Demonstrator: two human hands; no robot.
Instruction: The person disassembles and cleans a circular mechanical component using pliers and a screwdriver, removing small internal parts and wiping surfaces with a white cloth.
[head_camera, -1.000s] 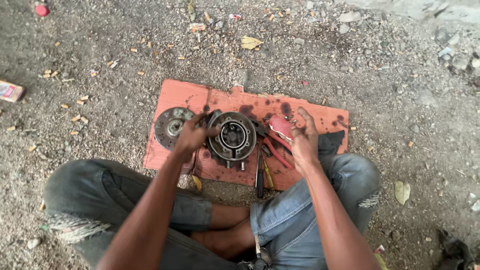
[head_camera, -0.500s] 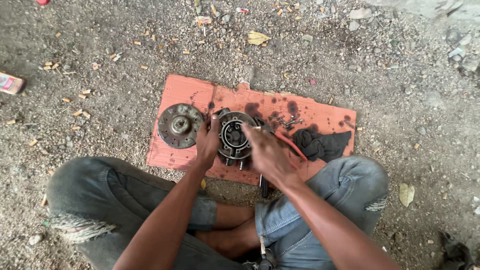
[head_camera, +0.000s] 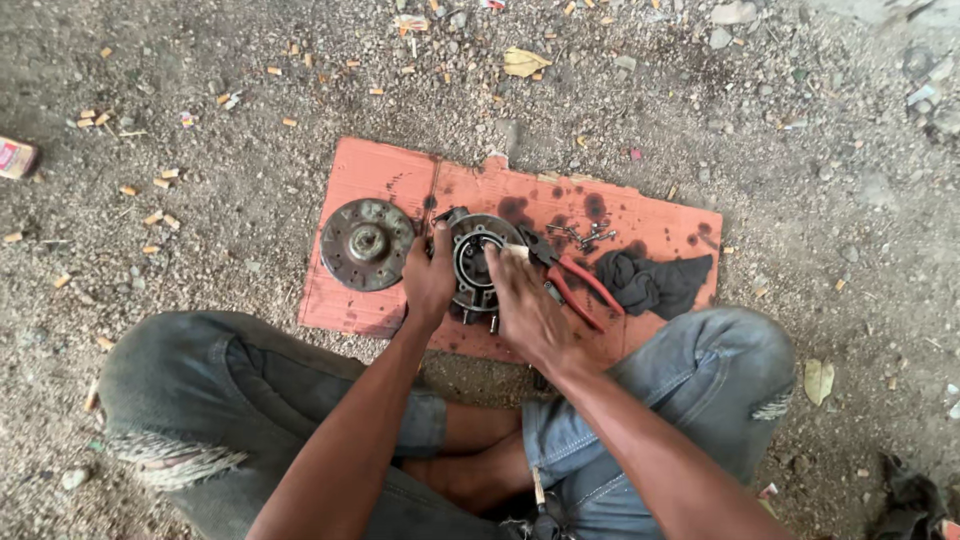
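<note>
On cardboard (head_camera: 640, 215): left hand (head_camera: 430, 280), right hand (head_camera: 525, 310) grip round metal part (head_camera: 478, 255).

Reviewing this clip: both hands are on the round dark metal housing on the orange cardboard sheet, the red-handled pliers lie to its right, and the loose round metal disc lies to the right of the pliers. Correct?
Not quite. The head view shows the loose round metal disc lying left of the round dark metal housing, beside the left hand, not right of the red-handled pliers. The rest holds: the right hand is also on the housing, on the orange cardboard sheet.
</note>
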